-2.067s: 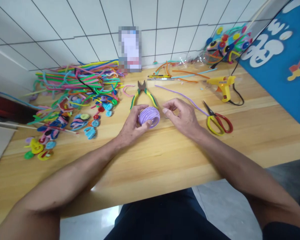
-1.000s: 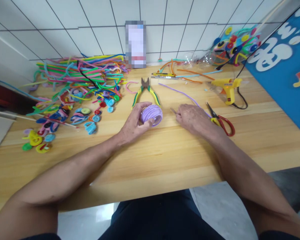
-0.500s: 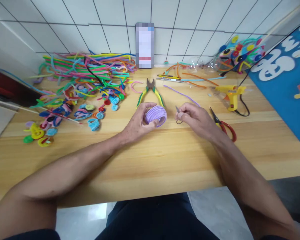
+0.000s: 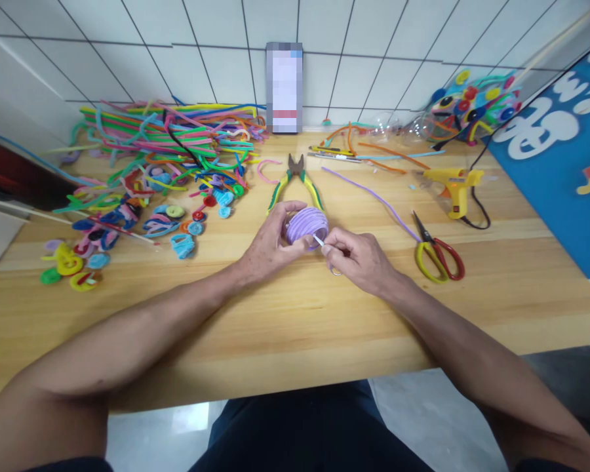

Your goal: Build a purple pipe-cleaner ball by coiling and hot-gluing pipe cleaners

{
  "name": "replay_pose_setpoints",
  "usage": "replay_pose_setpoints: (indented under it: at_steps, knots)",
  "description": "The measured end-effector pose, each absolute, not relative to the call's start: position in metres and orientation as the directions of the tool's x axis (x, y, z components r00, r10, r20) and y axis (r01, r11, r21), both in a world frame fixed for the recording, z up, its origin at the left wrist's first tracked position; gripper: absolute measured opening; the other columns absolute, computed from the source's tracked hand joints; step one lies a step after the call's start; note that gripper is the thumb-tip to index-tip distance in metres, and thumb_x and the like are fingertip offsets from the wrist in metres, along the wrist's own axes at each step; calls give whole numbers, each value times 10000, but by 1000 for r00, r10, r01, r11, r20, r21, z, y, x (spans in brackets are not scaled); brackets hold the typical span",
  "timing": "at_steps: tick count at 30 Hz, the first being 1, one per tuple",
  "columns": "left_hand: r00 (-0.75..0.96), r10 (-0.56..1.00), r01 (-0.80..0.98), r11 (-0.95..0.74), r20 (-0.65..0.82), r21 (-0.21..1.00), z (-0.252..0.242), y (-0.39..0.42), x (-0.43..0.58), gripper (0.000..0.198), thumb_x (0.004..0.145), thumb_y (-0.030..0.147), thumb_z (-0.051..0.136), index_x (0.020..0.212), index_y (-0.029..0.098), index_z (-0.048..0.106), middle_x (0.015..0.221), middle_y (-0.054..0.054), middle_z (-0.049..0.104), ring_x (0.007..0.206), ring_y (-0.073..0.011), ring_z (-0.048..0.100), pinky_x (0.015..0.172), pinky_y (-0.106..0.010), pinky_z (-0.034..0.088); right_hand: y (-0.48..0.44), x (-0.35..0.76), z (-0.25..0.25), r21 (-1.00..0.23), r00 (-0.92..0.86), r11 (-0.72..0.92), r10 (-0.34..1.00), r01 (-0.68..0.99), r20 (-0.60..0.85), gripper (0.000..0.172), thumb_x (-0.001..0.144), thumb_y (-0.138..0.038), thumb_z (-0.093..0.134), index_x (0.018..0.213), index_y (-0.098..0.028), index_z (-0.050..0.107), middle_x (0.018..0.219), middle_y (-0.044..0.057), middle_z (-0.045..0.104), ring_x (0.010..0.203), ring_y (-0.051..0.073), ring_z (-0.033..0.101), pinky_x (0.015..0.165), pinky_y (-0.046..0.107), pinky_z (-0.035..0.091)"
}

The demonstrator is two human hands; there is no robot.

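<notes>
My left hand [image 4: 271,241] is wrapped round a purple coiled pipe-cleaner cup [image 4: 302,224], its opening tilted toward the right. My right hand [image 4: 356,259] pinches a small pair of scissors [image 4: 318,240]. Their bright tip reaches the lower right rim of the cup, and a ring handle shows beneath my fingers. I cannot tell whether the tip touches the rim. Just behind the cup lie pliers [image 4: 295,172] with green and yellow handles. Beyond my right hand a loose purple pipe cleaner [image 4: 373,194] stretches across the table.
Larger scissors [image 4: 437,254] with red and yellow handles lie to the right, near a yellow glue gun [image 4: 453,187]. Heaped pipe cleaners [image 4: 147,134] and small coiled pieces [image 4: 183,245] cover the left side. A phone [image 4: 284,88] leans on the tiled wall.
My right hand has moved left with the small scissors, bringing their tip to the cup's rim. The larger scissors are now uncovered. My left hand and the cup have stayed put.
</notes>
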State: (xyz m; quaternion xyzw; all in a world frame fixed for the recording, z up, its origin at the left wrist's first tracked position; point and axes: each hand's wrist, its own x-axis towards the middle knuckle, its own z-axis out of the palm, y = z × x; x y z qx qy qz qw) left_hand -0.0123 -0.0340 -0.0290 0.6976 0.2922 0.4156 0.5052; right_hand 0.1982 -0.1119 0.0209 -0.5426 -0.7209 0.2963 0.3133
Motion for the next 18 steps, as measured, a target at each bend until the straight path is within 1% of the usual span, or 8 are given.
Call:
replay_pose_setpoints:
  at_steps: [4,7,12,18]
  knots:
    - [487,830,7,-316,272,949,-29,-34,-13,662,885,585,843,1375,247,554,1314,-110,686,1093,-235,712,901,-371,593,-111,198,20,-764,-215,240,967,599,136,156,961,-271,563,811,-245,593,592,-44,678,543,128,595,617,265,409]
    - [493,826,10,-321,275,947,-30,-33,-13,664,890,580,840,1378,241,547,1326,-117,686,1105,-236,710,915,-376,593,-111,197,19,-780,-210,238,968,578,140,160,954,-265,566,797,-243,588,596,-40,684,547,131,608,619,266,418]
    - [496,821,11,-331,283,943,-33,-32,-15,635,907,523,837,1392,238,543,1320,-117,693,1111,-230,715,913,-367,599,-112,195,15,-803,-199,214,972,557,121,152,945,-263,576,794,-241,582,616,-30,707,543,130,616,597,259,422]
    - [508,810,8,-345,293,939,-33,-31,-16,634,917,549,823,1402,252,544,1317,-105,693,1105,-227,721,940,-382,607,-112,192,14,-835,-208,207,971,510,114,171,955,-264,568,785,-241,570,628,-25,715,540,128,641,588,251,445]
